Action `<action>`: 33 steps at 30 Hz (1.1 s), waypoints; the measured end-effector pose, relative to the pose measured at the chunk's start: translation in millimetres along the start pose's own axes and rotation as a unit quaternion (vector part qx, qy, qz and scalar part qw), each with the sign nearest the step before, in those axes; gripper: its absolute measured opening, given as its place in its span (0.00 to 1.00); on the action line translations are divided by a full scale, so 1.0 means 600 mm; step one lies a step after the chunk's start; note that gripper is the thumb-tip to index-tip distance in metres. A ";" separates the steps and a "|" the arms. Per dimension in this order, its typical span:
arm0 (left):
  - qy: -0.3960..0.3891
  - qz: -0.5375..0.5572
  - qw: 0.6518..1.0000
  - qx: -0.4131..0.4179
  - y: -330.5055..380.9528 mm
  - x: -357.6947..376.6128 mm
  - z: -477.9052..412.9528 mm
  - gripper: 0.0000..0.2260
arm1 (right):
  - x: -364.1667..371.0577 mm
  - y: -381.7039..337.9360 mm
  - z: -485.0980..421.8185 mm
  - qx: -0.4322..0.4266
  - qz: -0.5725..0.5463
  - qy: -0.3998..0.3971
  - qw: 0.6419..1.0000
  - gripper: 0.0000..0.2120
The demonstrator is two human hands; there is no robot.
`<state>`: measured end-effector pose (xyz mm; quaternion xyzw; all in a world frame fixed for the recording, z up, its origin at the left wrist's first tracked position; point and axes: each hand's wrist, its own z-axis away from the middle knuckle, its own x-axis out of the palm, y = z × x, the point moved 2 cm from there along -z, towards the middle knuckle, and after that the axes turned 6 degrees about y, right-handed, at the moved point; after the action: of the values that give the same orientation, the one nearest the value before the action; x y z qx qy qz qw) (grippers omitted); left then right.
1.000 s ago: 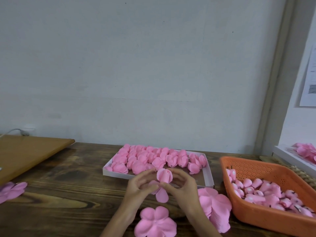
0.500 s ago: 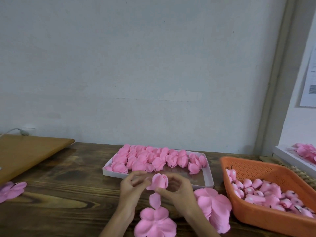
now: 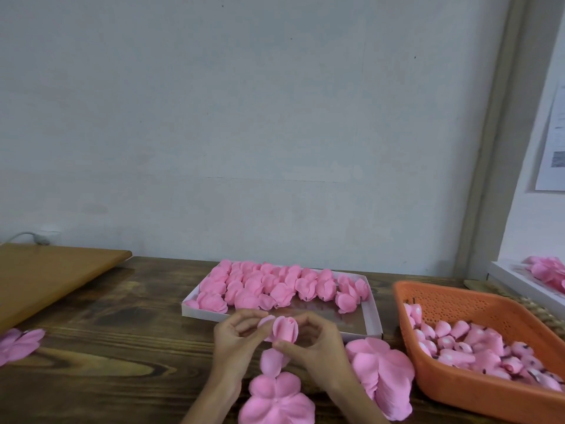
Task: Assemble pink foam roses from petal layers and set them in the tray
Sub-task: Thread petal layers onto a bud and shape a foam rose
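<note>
Since a second ago both hands have sunk a little toward the near edge, and the loose petal (image 3: 270, 361) under the half-made rose (image 3: 286, 330) now hangs lower, its tip reaching the flat petal layer (image 3: 276, 399).

At the far left edge a pink petal piece (image 3: 18, 344) lies on the dark wooden surface (image 3: 122, 347), with a pale wooden board (image 3: 46, 280) behind it. Further right, the white tray (image 3: 374, 319) holds rows of finished roses (image 3: 260, 289) filling its far and left part, while its near right part is bare.

Just in front of the tray, the left hand (image 3: 235, 338) curls its fingers round the left side of the half-made rose, thumb and fingertips pinching an outer petal. The right hand (image 3: 312, 347) pinches the same rose from the right and below, with its fingers arched over the top. The rose is held above the surface, upright.

Right of the hands lies a stack of petal layers (image 3: 382, 374), then an orange basket (image 3: 458, 304) of pink buds (image 3: 477, 341). At the far right stands a second tray (image 3: 519, 283).
</note>
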<state>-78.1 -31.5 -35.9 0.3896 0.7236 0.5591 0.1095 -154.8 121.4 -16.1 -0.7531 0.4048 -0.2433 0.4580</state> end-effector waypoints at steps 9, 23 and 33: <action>-0.010 0.050 0.997 -0.064 0.007 0.011 0.009 0.15 | -0.005 0.005 -0.004 -0.024 -0.014 0.015 1.000 0.10; -0.081 0.092 0.990 -0.074 0.008 0.015 0.008 0.14 | -0.014 0.029 -0.016 0.005 -0.062 0.074 0.995 0.15; -0.112 -0.074 0.990 -0.038 0.005 0.005 0.010 0.13 | -0.030 0.025 -0.022 0.032 -0.111 0.122 0.986 0.12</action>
<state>-75.6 -24.9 -34.3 0.3905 0.7116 0.5296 0.2461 -180.0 126.0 -23.1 -0.7429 0.3635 -0.3955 0.3994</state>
